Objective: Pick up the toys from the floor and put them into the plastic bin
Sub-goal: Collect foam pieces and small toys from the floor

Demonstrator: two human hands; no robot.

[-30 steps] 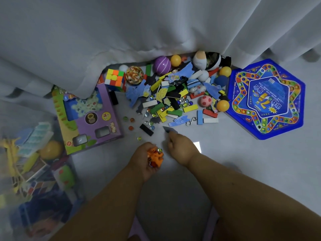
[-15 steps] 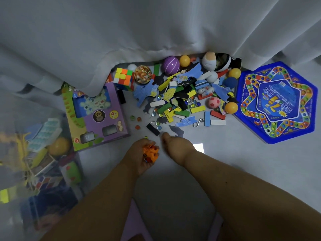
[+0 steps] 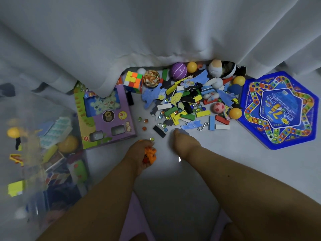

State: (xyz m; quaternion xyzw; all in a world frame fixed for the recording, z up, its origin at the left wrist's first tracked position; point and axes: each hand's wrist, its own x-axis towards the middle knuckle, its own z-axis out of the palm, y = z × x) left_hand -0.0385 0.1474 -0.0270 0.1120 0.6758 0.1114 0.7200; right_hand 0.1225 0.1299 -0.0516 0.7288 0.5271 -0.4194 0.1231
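A pile of small toys (image 3: 189, 100) lies on the floor under the curtain: coloured blocks, marbles, balls, blue puzzle pieces, a colour cube (image 3: 133, 82). My left hand (image 3: 142, 152) is shut on an orange toy (image 3: 150, 154) and some marbles, low at the middle. My right hand (image 3: 185, 145) rests on the floor right of it, fingertips on a grey-blue puzzle piece (image 3: 181, 131) at the pile's near edge. The clear plastic bin (image 3: 34, 164) stands at the left with several toys inside.
A purple toy box (image 3: 104, 115) lies between bin and pile, partly under the white curtain (image 3: 156, 32). A blue hexagonal game board (image 3: 279, 110) lies at the right. Loose marbles (image 3: 144, 123) and a black block (image 3: 159, 131) sit in front of my hands.
The view has shifted slightly. My right hand has slid forward and left onto the grey-blue puzzle piece. My left hand keeps the orange toy and has barely moved.
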